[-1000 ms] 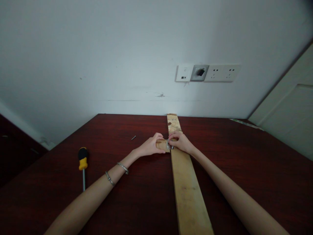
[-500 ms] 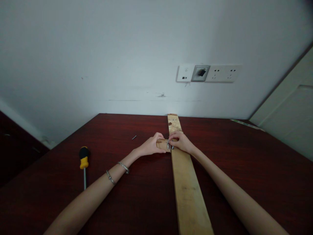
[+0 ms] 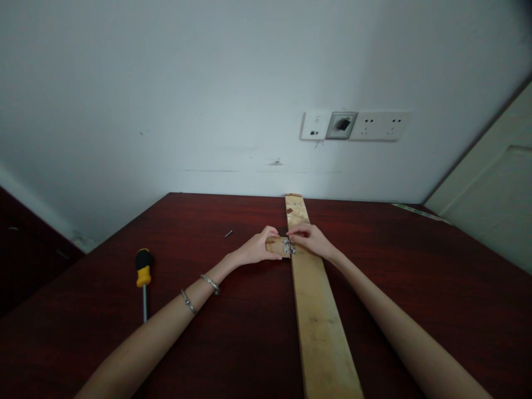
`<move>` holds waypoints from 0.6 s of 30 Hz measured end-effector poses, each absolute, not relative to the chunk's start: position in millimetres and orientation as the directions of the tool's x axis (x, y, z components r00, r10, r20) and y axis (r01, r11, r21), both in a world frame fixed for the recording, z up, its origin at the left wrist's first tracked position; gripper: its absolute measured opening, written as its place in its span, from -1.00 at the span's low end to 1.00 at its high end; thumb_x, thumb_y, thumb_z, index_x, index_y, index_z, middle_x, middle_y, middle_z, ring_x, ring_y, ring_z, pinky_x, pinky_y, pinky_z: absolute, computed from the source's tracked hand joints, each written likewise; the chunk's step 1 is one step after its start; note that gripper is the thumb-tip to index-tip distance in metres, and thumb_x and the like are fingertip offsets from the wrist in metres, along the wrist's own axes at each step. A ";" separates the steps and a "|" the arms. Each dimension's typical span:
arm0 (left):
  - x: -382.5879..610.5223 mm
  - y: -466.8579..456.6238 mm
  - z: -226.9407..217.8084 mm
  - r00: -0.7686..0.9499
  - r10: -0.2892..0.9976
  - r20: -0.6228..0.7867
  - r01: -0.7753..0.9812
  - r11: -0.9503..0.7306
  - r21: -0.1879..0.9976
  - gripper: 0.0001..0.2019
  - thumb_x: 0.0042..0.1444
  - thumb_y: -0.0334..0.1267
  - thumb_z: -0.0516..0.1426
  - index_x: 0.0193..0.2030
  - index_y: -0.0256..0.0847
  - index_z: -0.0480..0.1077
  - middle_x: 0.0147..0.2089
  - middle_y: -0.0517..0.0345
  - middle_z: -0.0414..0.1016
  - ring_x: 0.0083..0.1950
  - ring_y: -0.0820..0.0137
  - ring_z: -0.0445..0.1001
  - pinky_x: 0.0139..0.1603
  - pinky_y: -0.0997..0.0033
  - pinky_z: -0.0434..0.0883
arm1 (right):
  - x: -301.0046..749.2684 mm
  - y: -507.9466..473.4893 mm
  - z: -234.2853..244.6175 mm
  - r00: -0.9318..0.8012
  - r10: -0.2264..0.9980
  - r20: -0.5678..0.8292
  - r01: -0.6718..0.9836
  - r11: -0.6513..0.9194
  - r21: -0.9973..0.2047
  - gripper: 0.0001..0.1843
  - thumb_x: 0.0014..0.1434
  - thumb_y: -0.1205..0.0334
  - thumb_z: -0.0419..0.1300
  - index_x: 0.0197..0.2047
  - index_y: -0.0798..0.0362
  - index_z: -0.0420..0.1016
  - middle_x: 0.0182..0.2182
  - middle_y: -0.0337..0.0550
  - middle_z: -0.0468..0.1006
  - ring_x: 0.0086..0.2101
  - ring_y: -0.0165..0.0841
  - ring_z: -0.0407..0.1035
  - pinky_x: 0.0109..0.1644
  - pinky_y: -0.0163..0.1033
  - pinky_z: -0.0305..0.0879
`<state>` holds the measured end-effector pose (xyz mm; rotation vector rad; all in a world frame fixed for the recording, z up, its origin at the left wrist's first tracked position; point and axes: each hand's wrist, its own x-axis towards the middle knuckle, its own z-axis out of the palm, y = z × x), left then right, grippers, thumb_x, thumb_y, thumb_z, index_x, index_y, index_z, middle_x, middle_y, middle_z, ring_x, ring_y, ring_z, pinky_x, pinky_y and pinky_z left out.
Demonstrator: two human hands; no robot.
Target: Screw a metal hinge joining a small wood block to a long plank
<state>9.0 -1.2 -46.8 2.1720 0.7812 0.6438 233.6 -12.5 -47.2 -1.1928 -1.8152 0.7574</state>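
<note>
My left hand [image 3: 256, 246] grips a small wooden block [image 3: 275, 246] between thumb and fingers, at the left edge of a long wooden board [image 3: 322, 310]. A small metal hinge [image 3: 290, 247] spans the joint, one leaf on the block and the other on the board. My right hand [image 3: 310, 239] rests over the board, its thumb and fingertips pinched together at the hinge's upper side. Whatever those fingertips hold, if anything, is too small to make out.
A screwdriver [image 3: 143, 271] with a black and yellow handle lies at left, its tip hidden by my forearm. A loose screw [image 3: 228, 234] lies left of the block. The dark red table [image 3: 233, 343] meets a white wall with a socket panel [image 3: 356, 126].
My right fingertips have shifted slightly up off the hinge, so more of its metal shows. My left hand, the block and the board stay in place.
</note>
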 end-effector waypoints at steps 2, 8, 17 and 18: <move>9.3 -0.8 -47.8 0.689 0.696 0.202 0.321 -0.542 0.777 -0.39 -0.14 -0.17 0.33 0.02 -0.18 0.16 0.06 -0.07 0.40 0.06 0.22 0.42 0.02 0.25 0.34 | 235.8 -11.9 -46.5 -0.136 0.954 0.269 0.386 0.301 -0.872 -0.80 -0.02 0.14 0.22 -0.36 0.02 0.62 -0.31 -0.17 0.62 -0.25 -0.27 0.45 -0.06 -0.17 0.29; 10.1 -1.3 -48.0 0.674 0.711 0.201 0.339 -0.539 0.771 -0.35 -0.17 -0.20 0.35 0.05 -0.21 0.16 0.11 -0.12 0.37 0.11 0.19 0.40 0.09 0.20 0.31 | 243.2 -6.2 -52.1 -0.006 0.977 0.214 0.332 0.204 -0.921 -0.69 0.00 0.02 0.18 -0.39 0.07 0.61 -0.43 -0.18 0.61 -0.38 -0.29 0.41 -0.20 -0.18 0.30; 10.4 -1.5 -50.1 0.676 0.703 0.222 0.327 -0.556 0.765 -0.30 -0.18 -0.24 0.35 0.10 -0.23 0.16 0.14 -0.17 0.35 0.16 0.17 0.37 0.15 0.15 0.29 | 240.7 -9.1 -48.8 0.028 0.981 0.191 0.286 0.176 -0.942 -0.69 -0.05 0.01 0.21 -0.43 0.09 0.60 -0.52 -0.22 0.54 -0.47 -0.39 0.30 -0.32 -0.27 0.22; 10.4 -1.3 -50.4 0.672 0.705 0.225 0.330 -0.558 0.762 -0.29 -0.19 -0.24 0.36 0.11 -0.23 0.16 0.14 -0.17 0.34 0.17 0.17 0.36 0.16 0.14 0.28 | 240.6 -9.4 -48.5 0.028 0.981 0.190 0.285 0.174 -0.943 -0.69 -0.06 0.01 0.21 -0.43 0.09 0.60 -0.52 -0.22 0.54 -0.47 -0.39 0.30 -0.32 -0.27 0.22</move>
